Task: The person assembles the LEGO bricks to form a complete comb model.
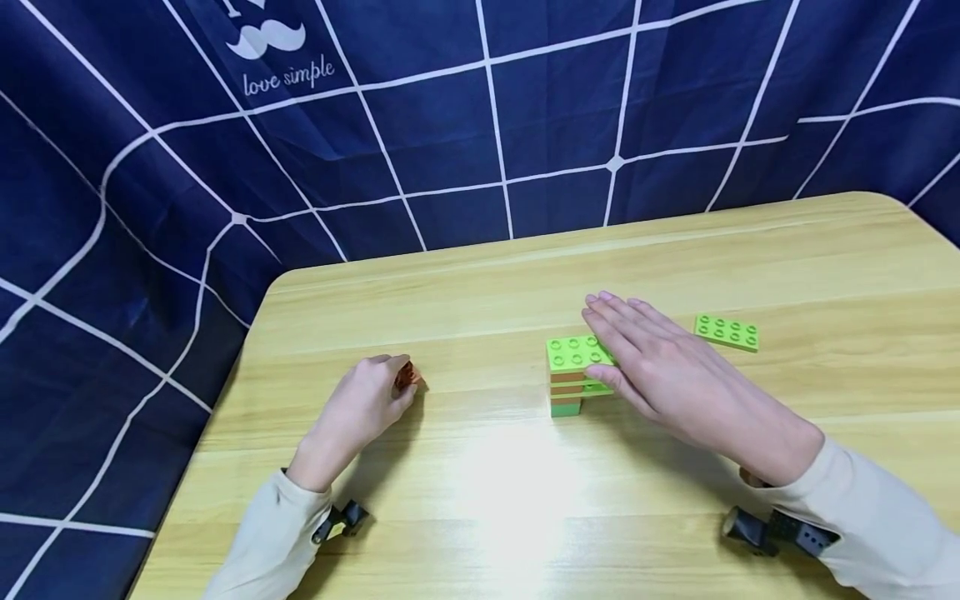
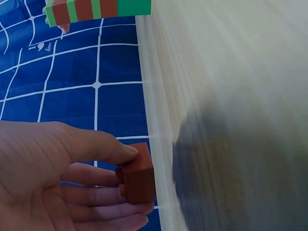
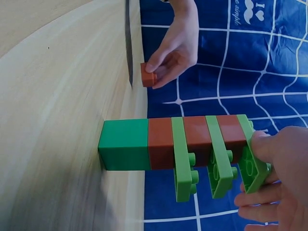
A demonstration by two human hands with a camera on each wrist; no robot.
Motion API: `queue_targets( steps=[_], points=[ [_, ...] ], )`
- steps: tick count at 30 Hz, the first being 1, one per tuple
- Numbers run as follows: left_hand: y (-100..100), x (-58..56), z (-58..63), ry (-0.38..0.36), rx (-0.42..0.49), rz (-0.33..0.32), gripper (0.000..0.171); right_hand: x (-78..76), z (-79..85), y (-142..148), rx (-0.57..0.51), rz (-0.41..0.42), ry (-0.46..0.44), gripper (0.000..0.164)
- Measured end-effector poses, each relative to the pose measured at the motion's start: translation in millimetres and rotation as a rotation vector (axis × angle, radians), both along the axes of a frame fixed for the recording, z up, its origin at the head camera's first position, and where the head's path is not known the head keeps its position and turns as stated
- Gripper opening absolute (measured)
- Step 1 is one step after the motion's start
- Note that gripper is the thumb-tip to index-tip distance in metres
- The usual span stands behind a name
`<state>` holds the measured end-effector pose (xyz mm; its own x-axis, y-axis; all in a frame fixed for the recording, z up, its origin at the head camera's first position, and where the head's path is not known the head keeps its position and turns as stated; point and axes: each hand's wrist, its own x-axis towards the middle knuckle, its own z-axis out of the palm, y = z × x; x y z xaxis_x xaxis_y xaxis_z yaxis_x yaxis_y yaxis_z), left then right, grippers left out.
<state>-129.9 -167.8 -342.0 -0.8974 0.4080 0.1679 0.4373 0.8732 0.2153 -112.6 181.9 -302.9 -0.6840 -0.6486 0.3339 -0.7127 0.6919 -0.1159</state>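
Observation:
My left hand (image 1: 362,406) pinches a reddish-brown building block (image 2: 140,179) between thumb and fingers, just above the table at the left. Its studs point up toward the palm. To the right stands a block tower (image 3: 185,144): a dark green block at the bottom, then brown blocks alternating with light green plates whose ends jut out to one side. My right hand (image 1: 671,379) holds the jutting end of the top plate (image 1: 567,353), thumb along the near edge and fingers on the far side. That end is partly hidden under the hand in the head view.
A loose light green studded plate (image 1: 726,332) lies flat behind my right hand. The wooden table (image 1: 480,308) ends at a dark blue curtain (image 1: 555,117) with white lines. Wrist cameras (image 1: 753,531) hang below both sleeves, near the tabletop.

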Motion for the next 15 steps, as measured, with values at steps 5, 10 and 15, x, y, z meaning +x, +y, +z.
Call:
queue_targets(
  steps=[5,10,15],
  points=[
    [2.8,-0.3,2.7,0.008,0.002,-0.006,0.014,0.3,-0.6,0.9,0.005,-0.003,-0.007,0.061],
    [4.2,-0.6,2.9,0.016,-0.003,-0.011,0.014,0.3,-0.3,0.2,0.006,-0.003,-0.003,0.061],
    [4.7,-1.3,2.3,0.039,0.013,-0.018,0.014,0.0,1.2,-0.2,0.007,-0.001,-0.006,0.061]
  ],
)
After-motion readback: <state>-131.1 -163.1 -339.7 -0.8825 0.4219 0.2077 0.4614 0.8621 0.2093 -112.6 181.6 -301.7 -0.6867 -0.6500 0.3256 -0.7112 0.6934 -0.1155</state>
